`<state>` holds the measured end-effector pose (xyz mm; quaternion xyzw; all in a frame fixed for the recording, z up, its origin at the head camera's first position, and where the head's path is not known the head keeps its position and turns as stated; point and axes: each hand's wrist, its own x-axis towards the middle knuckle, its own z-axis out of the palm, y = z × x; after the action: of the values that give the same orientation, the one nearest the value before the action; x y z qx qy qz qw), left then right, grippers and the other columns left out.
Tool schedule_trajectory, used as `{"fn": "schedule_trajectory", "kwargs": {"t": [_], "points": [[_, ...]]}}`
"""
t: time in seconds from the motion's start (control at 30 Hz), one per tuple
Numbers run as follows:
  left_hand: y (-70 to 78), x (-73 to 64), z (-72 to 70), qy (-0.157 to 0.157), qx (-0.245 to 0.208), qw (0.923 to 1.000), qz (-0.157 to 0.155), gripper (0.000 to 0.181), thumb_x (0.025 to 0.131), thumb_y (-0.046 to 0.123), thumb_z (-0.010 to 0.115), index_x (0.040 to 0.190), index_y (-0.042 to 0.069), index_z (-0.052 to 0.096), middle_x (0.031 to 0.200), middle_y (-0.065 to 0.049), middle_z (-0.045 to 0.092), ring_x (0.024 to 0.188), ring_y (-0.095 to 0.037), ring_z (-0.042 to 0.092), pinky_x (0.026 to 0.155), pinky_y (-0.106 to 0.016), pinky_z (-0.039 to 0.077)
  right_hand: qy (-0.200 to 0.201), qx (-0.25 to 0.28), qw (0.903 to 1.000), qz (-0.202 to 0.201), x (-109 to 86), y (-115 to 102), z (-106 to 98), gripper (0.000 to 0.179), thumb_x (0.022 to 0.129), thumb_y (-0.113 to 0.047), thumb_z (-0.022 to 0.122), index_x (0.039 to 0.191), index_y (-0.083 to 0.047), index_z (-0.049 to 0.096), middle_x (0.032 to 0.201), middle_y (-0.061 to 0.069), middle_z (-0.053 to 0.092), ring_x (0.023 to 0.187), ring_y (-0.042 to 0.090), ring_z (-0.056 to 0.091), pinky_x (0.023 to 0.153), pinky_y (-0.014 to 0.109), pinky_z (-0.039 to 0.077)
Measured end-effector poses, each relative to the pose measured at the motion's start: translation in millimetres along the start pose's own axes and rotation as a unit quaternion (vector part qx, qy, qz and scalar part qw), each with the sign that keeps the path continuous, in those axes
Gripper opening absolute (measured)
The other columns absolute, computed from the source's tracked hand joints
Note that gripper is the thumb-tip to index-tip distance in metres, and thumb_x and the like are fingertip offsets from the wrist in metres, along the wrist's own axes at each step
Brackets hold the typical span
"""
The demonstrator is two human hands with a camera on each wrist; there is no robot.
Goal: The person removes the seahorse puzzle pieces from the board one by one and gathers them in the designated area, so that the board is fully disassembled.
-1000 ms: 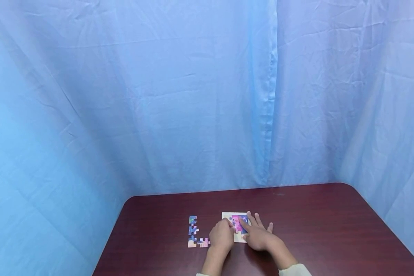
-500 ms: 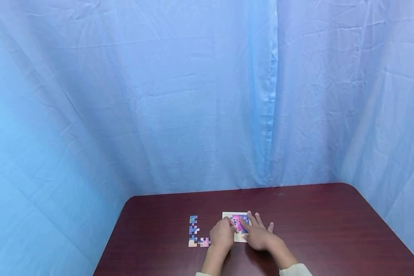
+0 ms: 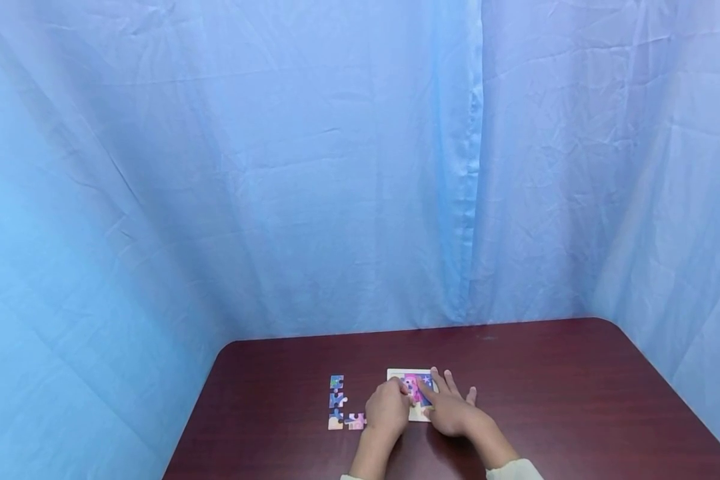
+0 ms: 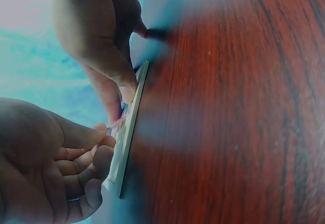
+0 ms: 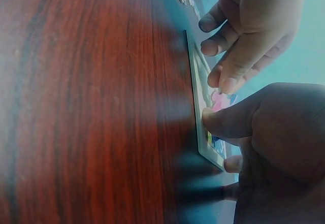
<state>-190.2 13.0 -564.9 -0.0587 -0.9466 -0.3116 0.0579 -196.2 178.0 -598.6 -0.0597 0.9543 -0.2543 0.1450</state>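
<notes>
A square puzzle board with a pale frame lies on the table, part of its pink and blue picture showing. My left hand is over its left side, thumb and index finger pinching a pink puzzle piece at the board's surface. The other fingers of that hand are curled, and they hide much of the board's left part. From the right, my right hand presses on the board with its thumb and index finger. Its remaining fingers spread past the right edge of the frame.
Several loose puzzle pieces lie left of the board: a blue one at the top, others below it, and a pink one close to the left wrist. Blue curtains hang around the dark red-brown table.
My left hand has shifted very slightly to the right over the board. The right hand and the loose pieces look the same.
</notes>
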Motion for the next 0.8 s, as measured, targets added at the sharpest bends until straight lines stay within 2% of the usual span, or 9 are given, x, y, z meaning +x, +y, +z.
{"fn": "schedule_trajectory", "kwargs": {"t": [0.17, 0.37, 0.57, 0.8], "points": [[-1.6, -0.5, -0.5, 0.004, -0.032, 0.9994, -0.011, 0.010, 0.086, 0.009, 0.077, 0.081, 0.014, 0.071, 0.072, 0.001, 0.070, 0.064, -0.016, 0.064, 0.060, -0.037, 0.049, -0.003, 0.001, 1.0000, 0.000, -0.5, -0.5, -0.9, 0.060, 0.103, -0.023, 0.060, 0.161, -0.017, 0.044, 0.178, 0.019, 0.014, 0.165, 0.047, 0.004, 0.113, 0.089, -0.007], [-3.7, 0.7, -2.6, -0.010, -0.063, 0.9973, -0.035, 0.011, 0.083, 0.010, 0.078, 0.079, 0.015, 0.070, 0.068, 0.007, 0.066, 0.060, -0.008, 0.056, 0.058, -0.033, 0.046, -0.009, 0.003, 1.0000, 0.000, -2.1, -3.9, -4.3, 0.062, 0.105, -0.027, 0.057, 0.164, -0.021, 0.039, 0.179, 0.017, 0.010, 0.165, 0.046, -0.001, 0.114, 0.087, -0.010], [-2.4, -1.6, -7.9, 0.001, -0.072, 0.9968, -0.035, 0.009, 0.081, 0.008, 0.078, 0.083, 0.014, 0.071, 0.069, 0.009, 0.068, 0.062, -0.006, 0.058, 0.060, -0.033, 0.047, -0.005, 0.007, 1.0000, 0.001, -4.5, -5.7, -4.6, 0.061, 0.104, -0.025, 0.058, 0.163, -0.019, 0.042, 0.178, 0.018, 0.012, 0.165, 0.046, 0.002, 0.113, 0.088, -0.009], [-4.9, -3.5, -10.7, 0.013, -0.077, 0.9961, -0.042, 0.010, 0.080, 0.008, 0.078, 0.085, 0.014, 0.071, 0.070, 0.010, 0.068, 0.062, -0.005, 0.058, 0.060, -0.032, 0.047, -0.022, 0.008, 0.9997, 0.004, -15.9, -21.1, -19.8, 0.060, 0.104, -0.021, 0.059, 0.162, -0.017, 0.043, 0.177, 0.021, 0.014, 0.164, 0.049, 0.004, 0.113, 0.088, -0.009]]}}
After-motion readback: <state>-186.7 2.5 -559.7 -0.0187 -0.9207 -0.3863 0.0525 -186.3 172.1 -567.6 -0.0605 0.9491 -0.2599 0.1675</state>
